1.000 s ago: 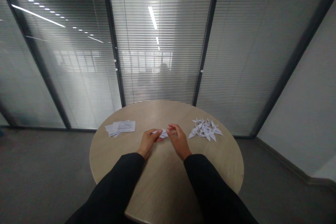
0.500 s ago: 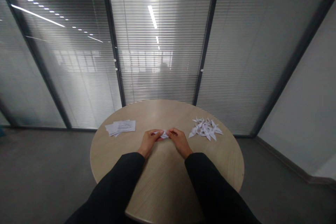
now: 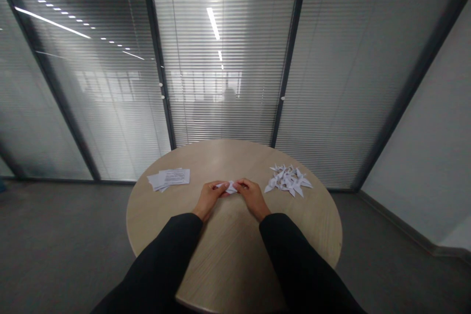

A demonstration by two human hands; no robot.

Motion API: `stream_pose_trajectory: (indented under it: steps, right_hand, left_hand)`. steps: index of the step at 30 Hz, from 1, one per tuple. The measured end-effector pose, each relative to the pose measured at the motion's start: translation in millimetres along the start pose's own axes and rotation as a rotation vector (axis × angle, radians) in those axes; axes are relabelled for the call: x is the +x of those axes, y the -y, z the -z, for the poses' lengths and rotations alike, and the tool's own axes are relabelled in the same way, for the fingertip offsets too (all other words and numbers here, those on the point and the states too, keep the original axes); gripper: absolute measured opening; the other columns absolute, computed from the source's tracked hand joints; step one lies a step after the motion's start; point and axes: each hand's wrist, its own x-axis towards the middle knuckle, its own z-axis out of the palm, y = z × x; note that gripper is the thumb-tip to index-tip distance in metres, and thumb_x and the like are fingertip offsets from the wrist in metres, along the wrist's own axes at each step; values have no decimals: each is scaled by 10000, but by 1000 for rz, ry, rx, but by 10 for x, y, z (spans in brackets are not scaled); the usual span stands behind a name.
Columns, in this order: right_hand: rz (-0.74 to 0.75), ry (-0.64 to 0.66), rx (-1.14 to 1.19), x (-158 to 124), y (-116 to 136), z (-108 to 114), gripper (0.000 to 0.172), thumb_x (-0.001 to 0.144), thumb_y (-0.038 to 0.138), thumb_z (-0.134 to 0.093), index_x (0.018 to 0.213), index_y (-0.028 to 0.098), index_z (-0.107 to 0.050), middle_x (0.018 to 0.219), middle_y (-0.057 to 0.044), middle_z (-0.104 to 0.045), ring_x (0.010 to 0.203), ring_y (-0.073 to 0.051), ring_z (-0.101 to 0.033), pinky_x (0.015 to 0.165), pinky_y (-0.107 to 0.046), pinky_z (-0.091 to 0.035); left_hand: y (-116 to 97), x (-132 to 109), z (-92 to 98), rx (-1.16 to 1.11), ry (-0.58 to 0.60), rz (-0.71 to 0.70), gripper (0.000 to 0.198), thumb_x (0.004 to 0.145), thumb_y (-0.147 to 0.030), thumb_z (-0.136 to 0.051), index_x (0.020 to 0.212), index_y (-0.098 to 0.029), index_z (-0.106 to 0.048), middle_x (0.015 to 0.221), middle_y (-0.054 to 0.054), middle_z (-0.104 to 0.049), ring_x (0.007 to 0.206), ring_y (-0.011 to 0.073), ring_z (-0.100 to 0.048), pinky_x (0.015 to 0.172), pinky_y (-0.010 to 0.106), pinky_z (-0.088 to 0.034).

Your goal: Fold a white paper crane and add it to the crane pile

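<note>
My left hand (image 3: 209,197) and my right hand (image 3: 251,197) meet near the middle of the round wooden table (image 3: 228,157). Between their fingertips they pinch a small folded white paper piece (image 3: 230,187), partly hidden by my fingers. To the right of my right hand lies a loose pile of white origami cranes (image 3: 287,181). A small stack of white paper sheets (image 3: 169,179), the top one printed with text, lies to the left of my left hand.
Black sleeves cover both forearms, which rest over the table's near edge. The table stands on a grey floor, with glass partitions with slatted blinds (image 3: 221,83) behind its far edge and a white wall (image 3: 423,157) at the right.
My right hand has come down and closed in on the folded paper, so both hands now pinch it closer together. The view has tilted slightly.
</note>
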Motion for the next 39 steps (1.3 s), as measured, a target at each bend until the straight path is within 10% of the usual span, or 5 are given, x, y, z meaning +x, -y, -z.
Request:
stream_pose_trajectory:
  steps: [27, 32, 39]
  right_hand:
    - [63, -5, -60, 9, 13, 66, 247, 782, 393, -580, 721, 169, -666, 670, -5, -655, 637, -156, -587, 614, -255, -433]
    - [201, -130, -210, 0, -3, 74, 233, 819, 372, -568, 730, 186, -677, 725, -26, -669, 673, -160, -601, 652, -267, -453]
    - [495, -82, -470, -51, 8, 78, 228, 892, 312, -512, 799, 202, -688, 773, -43, -678, 762, -177, -610, 729, -299, -464]
  left_hand:
    - [-51, -1, 9, 28, 37, 9, 400, 590, -427, -761, 795, -88, -705, 784, 92, -691, 719, 168, -623, 709, 285, -516]
    - [-53, -34, 20, -91, 62, 137, 574, 702, -508, -661, 1144, -160, -544, 948, 119, -677, 787, 211, -667, 672, 347, -549]
    - [-44, 2, 48, -310, 132, 377, 421, 809, -485, -554, 966, -95, -553, 779, 155, -701, 721, 199, -691, 717, 291, -551]
